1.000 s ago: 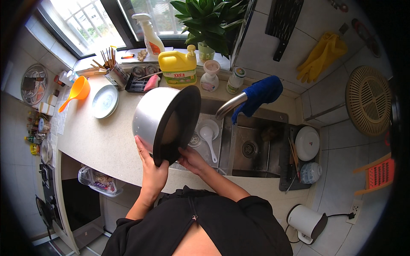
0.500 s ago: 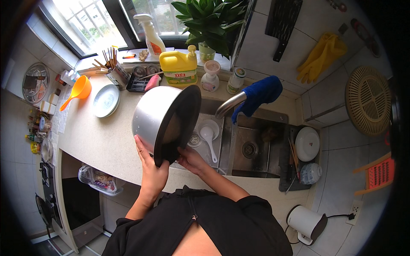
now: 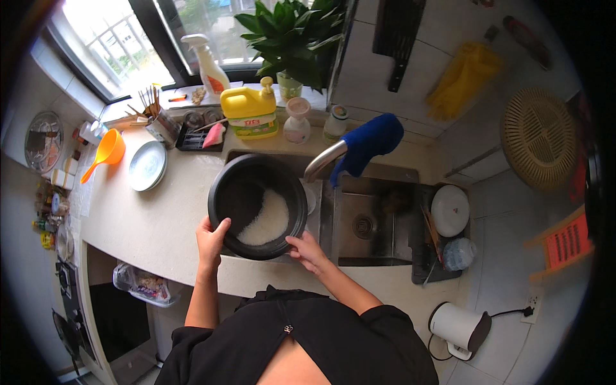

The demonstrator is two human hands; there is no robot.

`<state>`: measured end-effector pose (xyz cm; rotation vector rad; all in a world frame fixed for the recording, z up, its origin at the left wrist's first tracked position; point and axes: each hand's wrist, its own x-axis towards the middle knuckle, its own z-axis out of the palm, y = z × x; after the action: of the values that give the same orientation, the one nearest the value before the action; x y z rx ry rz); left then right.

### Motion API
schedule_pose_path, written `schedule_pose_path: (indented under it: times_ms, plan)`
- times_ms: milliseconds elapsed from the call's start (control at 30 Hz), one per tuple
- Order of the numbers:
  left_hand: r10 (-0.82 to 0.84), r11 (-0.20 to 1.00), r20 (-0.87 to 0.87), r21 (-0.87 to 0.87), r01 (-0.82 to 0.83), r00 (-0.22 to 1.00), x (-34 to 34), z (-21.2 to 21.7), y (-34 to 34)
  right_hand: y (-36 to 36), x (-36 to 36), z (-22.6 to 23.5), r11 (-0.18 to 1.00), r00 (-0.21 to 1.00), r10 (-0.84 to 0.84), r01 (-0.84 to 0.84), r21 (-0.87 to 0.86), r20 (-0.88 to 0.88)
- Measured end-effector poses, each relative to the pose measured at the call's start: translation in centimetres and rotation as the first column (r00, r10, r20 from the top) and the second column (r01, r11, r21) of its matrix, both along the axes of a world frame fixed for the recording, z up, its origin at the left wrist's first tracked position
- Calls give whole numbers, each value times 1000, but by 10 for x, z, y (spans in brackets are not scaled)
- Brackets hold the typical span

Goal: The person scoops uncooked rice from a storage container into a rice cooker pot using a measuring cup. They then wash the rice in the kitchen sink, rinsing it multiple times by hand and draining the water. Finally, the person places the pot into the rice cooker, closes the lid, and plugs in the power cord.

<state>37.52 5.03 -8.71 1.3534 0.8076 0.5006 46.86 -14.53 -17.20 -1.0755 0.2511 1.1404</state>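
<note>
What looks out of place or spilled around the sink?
The blue cloth draped over the silver metal faucet looks odd, since it hides the outlet end. White rice grains lie to one side in the round dark-lined pot, but I see no spill.

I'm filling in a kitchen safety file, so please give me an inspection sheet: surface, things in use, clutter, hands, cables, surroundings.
Surface: pale countertop with a double steel sink; the left basin is largely hidden.
Things in use: dark-lined pot, opening facing the camera, with white grains, apparently rice, gathered toward one side.
Clutter: stacked plates, orange scoop and yellow jug behind the work area.
Hands: left hand and right hand grip the pot's near side.
Cables: black cord between white kettle and wall outlet.
Surroundings: window, potted plant, hanging yellow gloves.
</note>
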Motion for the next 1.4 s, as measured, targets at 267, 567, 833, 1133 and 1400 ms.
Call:
schedule_pose_path:
  times_ms: [267, 567, 833, 1133, 1400]
  plan:
    - [59, 972, 72, -233, -41, 996, 25, -57, 1, -107, 134, -30, 904, 816, -32, 270, -332, 578]
    - [39, 999, 15, -4, -39, 999, 54, -61, 4, -100, 333, -70, 660, -55, 586, 611, -437, 809]
    - [-2, 997, 35, -77, 5, 999, 64, -71, 9, -80, 357, -72, 664, -134, 647, 582, -469, 751]
    - [28, 933, -4, -359, -28, 1000, 71, -74, -3, -130, 309, -88, 636, 412, 366, 544, -548, 834]
    - [53, 911, 1, -409, -48, 999, 62, -84, -8, -69, 114, 17, 985, 982, 172, -174, 21, 73]
